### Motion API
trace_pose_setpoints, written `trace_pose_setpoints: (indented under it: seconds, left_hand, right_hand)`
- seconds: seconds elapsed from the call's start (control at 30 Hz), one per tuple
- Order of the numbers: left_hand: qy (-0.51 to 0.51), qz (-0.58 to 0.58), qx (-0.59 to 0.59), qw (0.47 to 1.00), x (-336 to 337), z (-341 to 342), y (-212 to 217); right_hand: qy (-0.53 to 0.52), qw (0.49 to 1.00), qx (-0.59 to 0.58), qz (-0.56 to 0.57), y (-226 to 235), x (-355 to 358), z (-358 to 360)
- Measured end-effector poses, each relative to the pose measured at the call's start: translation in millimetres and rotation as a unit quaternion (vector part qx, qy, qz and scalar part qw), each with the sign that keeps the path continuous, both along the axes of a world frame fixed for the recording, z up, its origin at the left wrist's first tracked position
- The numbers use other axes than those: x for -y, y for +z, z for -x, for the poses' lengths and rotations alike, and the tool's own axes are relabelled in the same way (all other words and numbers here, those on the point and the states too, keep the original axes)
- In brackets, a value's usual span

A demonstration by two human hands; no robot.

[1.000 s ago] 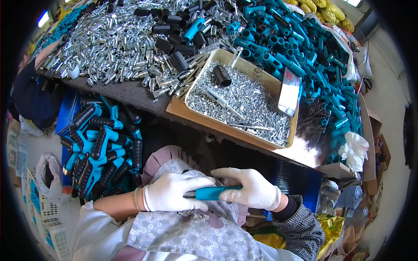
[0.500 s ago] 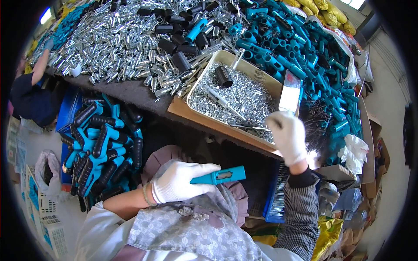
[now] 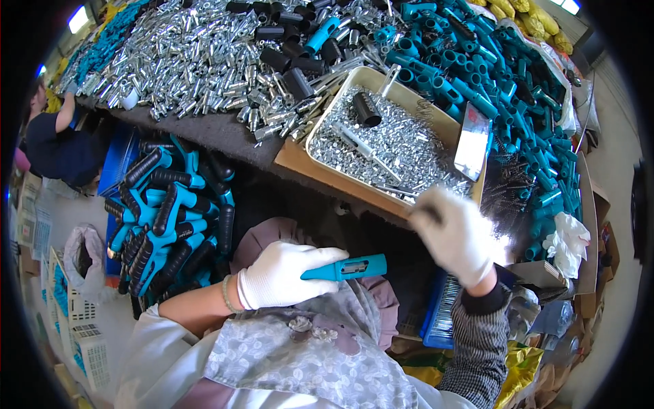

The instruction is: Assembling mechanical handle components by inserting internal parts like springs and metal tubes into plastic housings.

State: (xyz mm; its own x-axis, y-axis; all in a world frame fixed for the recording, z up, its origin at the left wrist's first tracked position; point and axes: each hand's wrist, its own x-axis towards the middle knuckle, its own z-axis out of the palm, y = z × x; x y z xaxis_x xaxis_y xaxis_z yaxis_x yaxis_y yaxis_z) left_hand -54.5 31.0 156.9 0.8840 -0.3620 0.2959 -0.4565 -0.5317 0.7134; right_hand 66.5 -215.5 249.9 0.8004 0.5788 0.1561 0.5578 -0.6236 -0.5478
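Note:
In my gloved left hand [image 3: 279,276] is a teal plastic handle sleeve [image 3: 364,266], held level above my lap. Its open slot faces up, with a metal part showing inside. My right hand [image 3: 455,235], also white-gloved, hovers beside the near right corner of a cream tray [image 3: 317,146]. The right fingers are curled together and slightly blurred; whatever they pinch, if anything, I cannot make out. Small silver metal pieces [image 3: 409,160] fill the tray. A black sleeve [image 3: 366,109] and a pen-like tool [image 3: 354,142] rest on them.
Silver metal tubes [image 3: 184,61] are heaped across the table, with teal sleeves [image 3: 470,88] piled at right. Below left, a blue crate [image 3: 112,167] holds black-and-teal handles [image 3: 167,218]. A blue bin [image 3: 439,317] of metal rods sits under my right arm. Another person [image 3: 61,140] works at far left.
My right hand has come down from the tray's corner toward me, fingers still curled. The left hand keeps hold of the teal sleeve, its slot turned slightly. The whole view has shifted a little.

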Motion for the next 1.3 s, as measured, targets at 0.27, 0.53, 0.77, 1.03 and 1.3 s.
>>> trace_pose_setpoints:
  seconds: [0.27,0.53,0.77,1.03,1.3]
  left_hand:
    - [-0.011,-0.022,-0.028,0.999,4,-1,5]
    - [0.016,-0.019,-0.035,0.999,8,5,-4]
    - [0.004,-0.046,-0.017,0.999,1,8,7]
    - [0.013,-0.055,0.058,0.997,-11,11,14]
    - [0.11,-0.021,0.061,0.992,-13,8,22]
  right_hand:
    - [0.293,0.954,0.054,0.023,-30,-29,37]
    - [0.2,0.958,0.06,0.197,-26,-57,69]
    - [0.208,0.93,-0.248,0.172,-26,-41,13]
    - [0.178,0.946,-0.254,0.092,-30,-48,29]
    - [0.019,0.976,0.209,0.056,-11,-49,-57]
